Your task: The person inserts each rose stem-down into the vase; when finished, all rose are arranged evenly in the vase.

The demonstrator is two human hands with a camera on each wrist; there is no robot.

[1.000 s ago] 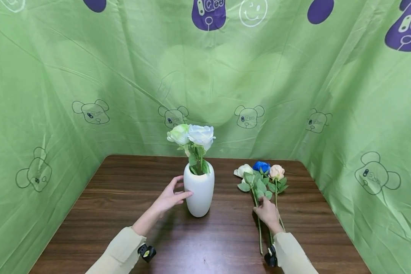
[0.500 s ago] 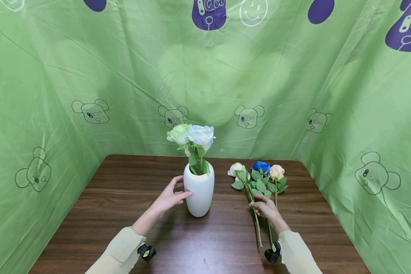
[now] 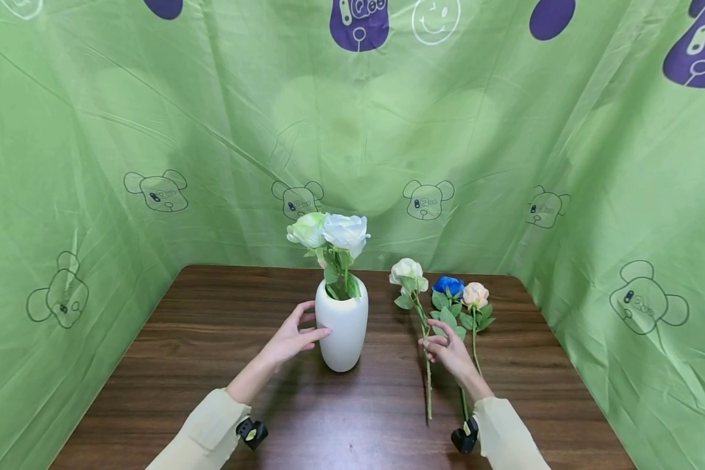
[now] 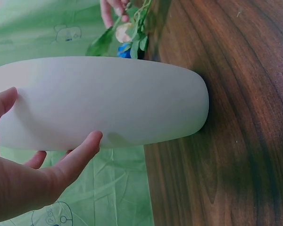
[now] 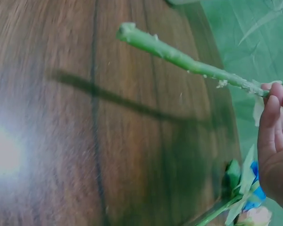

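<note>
A white vase [image 3: 342, 336] stands upright on the table, with a pale green rose [image 3: 307, 230] and a white rose [image 3: 345, 232] in it. My left hand [image 3: 292, 341] holds the vase's left side, thumb on the front and fingers spread around it; some fingertips are hidden behind. To the right, my right hand [image 3: 454, 358] pinches the stem of another white rose [image 3: 408, 273] between thumb and fingertips. In the right wrist view the stem [image 5: 179, 57] is lifted off the wood, its shadow beneath. That rose leans, bloom up and away.
A blue rose [image 3: 448, 286] and a peach rose [image 3: 475, 295] lie on the brown wooden table [image 3: 211, 365], just right of the held stem. Green printed cloth [image 3: 352, 143] hangs behind and along both sides. Black straps with small devices sit on both wrists.
My right hand has picked up the white rose from beside the blue one, shifting it left and raising it. The left hand and vase have stayed in place.
</note>
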